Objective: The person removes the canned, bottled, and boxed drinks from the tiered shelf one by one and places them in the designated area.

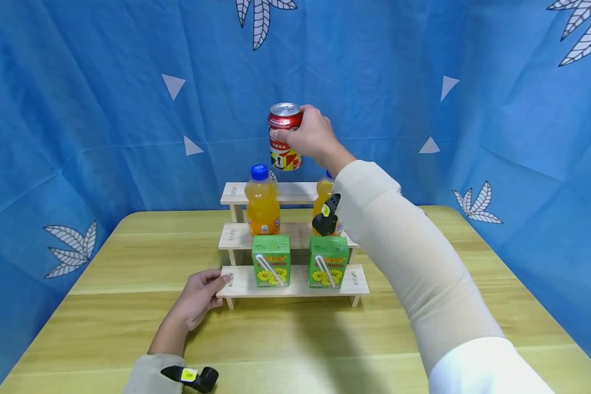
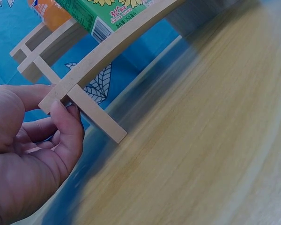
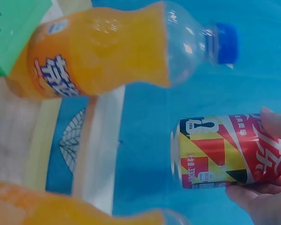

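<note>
A red and yellow soda can [image 1: 284, 156] is held upright in my right hand [image 1: 315, 134], in the air above the top step of a three-tier wooden rack [image 1: 295, 291]. In the right wrist view, thumb and fingers wrap the upper part of the can [image 3: 210, 152]. My left hand [image 1: 202, 298] grips the left end of the rack's lowest step, its thumb and fingers pinching the board [image 2: 61, 91]. Two green juice boxes [image 1: 271, 261] with straws stand on that lowest step. Orange soda bottles [image 1: 262, 202] with blue caps stand on the middle step, the right one partly hidden by my arm.
The rack stands on a wood-grain table [image 1: 143, 262]. Behind it hangs a blue cloth [image 1: 364, 65] with white leaf and triangle prints. The can is just above the height of the bottle caps, between the two bottles.
</note>
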Demonstrator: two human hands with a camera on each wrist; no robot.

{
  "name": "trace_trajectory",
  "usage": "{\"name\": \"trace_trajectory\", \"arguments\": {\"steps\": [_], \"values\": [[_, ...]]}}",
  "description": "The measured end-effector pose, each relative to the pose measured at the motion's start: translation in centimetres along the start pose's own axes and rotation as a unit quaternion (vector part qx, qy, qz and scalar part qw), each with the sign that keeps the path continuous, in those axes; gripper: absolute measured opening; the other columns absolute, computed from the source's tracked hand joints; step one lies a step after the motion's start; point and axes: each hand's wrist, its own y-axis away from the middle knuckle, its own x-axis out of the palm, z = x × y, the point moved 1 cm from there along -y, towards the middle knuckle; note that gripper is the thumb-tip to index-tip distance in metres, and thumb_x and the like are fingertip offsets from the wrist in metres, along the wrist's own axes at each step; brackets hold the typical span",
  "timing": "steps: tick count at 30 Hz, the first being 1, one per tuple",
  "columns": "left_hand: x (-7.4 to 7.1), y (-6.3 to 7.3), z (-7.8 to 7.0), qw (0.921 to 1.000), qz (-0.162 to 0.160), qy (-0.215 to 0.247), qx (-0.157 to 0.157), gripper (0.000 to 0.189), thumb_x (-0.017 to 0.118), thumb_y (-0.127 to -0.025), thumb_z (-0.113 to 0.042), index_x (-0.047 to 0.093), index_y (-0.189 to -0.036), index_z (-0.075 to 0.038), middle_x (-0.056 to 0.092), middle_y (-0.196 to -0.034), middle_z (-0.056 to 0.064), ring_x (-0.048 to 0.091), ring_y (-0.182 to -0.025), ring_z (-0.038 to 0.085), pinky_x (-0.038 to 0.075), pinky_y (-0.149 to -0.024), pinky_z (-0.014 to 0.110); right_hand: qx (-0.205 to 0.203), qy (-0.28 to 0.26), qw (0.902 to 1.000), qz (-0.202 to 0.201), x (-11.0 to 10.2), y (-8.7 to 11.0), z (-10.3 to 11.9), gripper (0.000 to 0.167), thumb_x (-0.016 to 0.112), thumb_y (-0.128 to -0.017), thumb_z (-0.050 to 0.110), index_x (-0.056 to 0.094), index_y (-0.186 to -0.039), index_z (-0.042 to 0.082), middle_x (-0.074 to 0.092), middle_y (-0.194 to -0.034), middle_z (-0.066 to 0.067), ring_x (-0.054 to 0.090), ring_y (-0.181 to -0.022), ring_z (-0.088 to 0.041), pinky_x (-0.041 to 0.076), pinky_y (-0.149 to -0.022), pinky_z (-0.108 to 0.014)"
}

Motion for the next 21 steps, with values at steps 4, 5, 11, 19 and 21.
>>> {"name": "trace_trajectory", "arguments": {"steps": [4, 5, 11, 19, 21], "values": [[0.0, 0.0, -0.1, 1.0000, -0.001, -0.001, 0.001, 0.041, 0.056, -0.096, -0.019, 0.046, -0.124, 0.009, 0.056, -0.089, 0.006, 0.054, -0.067, 0.009, 0.048, -0.054, 0.017, 0.002, 0.002, 0.9999, -0.014, -1.4, 0.1, 0.1, 0.071, 0.068, -0.085, 0.037, 0.033, -0.141, 0.012, 0.048, -0.134, -0.004, 0.049, -0.118, -0.019, 0.047, -0.098, -0.033], [0.0, 0.0, -0.1, 1.0000, 0.000, -0.002, 0.001, 0.041, 0.056, -0.096, -0.019, 0.046, -0.124, 0.009, 0.056, -0.089, 0.006, 0.054, -0.066, 0.009, 0.048, -0.054, 0.017, 0.005, 0.004, 0.9998, -0.018, -1.8, 0.1, 0.0, 0.071, 0.068, -0.085, 0.038, 0.032, -0.142, 0.012, 0.048, -0.134, -0.004, 0.049, -0.119, -0.019, 0.047, -0.098, -0.032], [0.0, -0.1, 0.0, 1.0000, -0.001, 0.000, 0.001, 0.041, 0.056, -0.096, -0.018, 0.046, -0.124, 0.010, 0.057, -0.089, 0.007, 0.054, -0.066, 0.009, 0.049, -0.054, 0.017, 0.025, 0.012, 0.9988, -0.041, -3.8, 0.0, -1.3, 0.074, 0.067, -0.085, 0.041, 0.030, -0.143, 0.014, 0.046, -0.137, -0.004, 0.047, -0.122, -0.019, 0.046, -0.099, -0.032], [0.0, -0.2, 0.0, 1.0000, 0.002, -0.002, 0.003, 0.042, 0.056, -0.096, -0.018, 0.045, -0.125, 0.009, 0.056, -0.090, 0.006, 0.054, -0.067, 0.009, 0.049, -0.055, 0.016, 0.040, 0.028, 0.9970, -0.060, -6.5, 0.2, -4.1, 0.075, 0.065, -0.086, 0.043, 0.028, -0.145, 0.013, 0.043, -0.141, -0.005, 0.044, -0.125, -0.022, 0.045, -0.100, -0.033], [0.0, -0.3, 0.1, 1.0000, 0.002, -0.001, 0.004, 0.042, 0.055, -0.096, -0.018, 0.045, -0.126, 0.010, 0.056, -0.090, 0.006, 0.054, -0.066, 0.008, 0.049, -0.054, 0.016, 0.044, 0.029, 0.9965, -0.065, -7.3, 0.5, -4.9, 0.076, 0.064, -0.086, 0.043, 0.027, -0.145, 0.012, 0.042, -0.142, -0.006, 0.043, -0.126, -0.023, 0.045, -0.101, -0.034]]}}
